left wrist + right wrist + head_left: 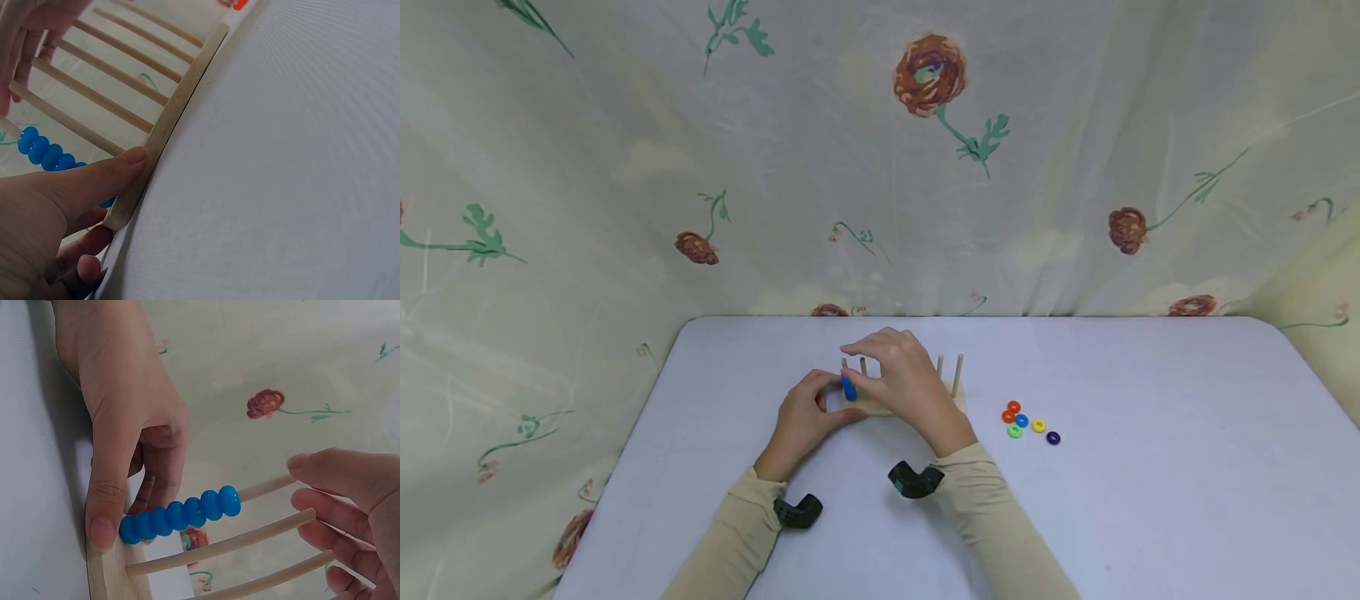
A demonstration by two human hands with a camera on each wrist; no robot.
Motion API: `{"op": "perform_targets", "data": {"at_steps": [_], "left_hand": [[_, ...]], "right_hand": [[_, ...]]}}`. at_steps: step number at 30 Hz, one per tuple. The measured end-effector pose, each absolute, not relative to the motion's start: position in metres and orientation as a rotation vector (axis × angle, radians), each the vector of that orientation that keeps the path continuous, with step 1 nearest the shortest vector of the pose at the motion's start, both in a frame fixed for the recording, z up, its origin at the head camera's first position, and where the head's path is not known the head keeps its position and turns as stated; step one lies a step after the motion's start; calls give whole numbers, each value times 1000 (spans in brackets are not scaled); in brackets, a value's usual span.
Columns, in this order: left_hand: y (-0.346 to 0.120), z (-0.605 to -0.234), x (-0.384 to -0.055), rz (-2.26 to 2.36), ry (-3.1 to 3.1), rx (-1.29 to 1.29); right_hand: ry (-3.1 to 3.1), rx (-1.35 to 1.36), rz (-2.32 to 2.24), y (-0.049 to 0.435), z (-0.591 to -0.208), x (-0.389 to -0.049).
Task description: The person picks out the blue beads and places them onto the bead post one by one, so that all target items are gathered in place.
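My left hand [801,425] grips the left end of a wooden peg board [175,100], its thumb lying on the base in the left wrist view. A row of several upright wooden pegs stands on the board. Blue rings [195,512] are stacked on the end peg [269,487], next to my left thumb; the peg's upper part is bare. My right hand [910,383] hovers at the peg tops, thumb and forefinger apart. In the right wrist view its thumb is by the tip of the ringed peg, and no ring shows between the fingers.
Loose rings lie on the white table [1150,467] right of the board: orange [1013,407], blue [1022,421], green [1015,431], yellow [1038,426] and dark purple [1053,437]. A flowered cloth [805,150] hangs behind the table's far edge.
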State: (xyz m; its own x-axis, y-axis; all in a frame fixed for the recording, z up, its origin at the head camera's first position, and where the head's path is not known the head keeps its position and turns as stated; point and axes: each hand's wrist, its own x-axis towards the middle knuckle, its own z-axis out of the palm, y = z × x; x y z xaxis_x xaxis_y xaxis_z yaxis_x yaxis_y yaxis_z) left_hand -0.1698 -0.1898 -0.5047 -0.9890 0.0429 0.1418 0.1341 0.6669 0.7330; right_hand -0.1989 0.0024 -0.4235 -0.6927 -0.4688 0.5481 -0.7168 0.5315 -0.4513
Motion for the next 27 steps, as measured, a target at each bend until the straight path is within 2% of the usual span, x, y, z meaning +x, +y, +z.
{"op": "perform_targets", "data": {"at_steps": [16,27], "left_hand": [[-189,-503,-170,-1227,-2770,-120],[-188,-502,-170,-1221,-2765,-119]], "right_hand": [[-2403,964,1004,9,-414,-196],[-2464,904,985,37,-409,-198]]}}
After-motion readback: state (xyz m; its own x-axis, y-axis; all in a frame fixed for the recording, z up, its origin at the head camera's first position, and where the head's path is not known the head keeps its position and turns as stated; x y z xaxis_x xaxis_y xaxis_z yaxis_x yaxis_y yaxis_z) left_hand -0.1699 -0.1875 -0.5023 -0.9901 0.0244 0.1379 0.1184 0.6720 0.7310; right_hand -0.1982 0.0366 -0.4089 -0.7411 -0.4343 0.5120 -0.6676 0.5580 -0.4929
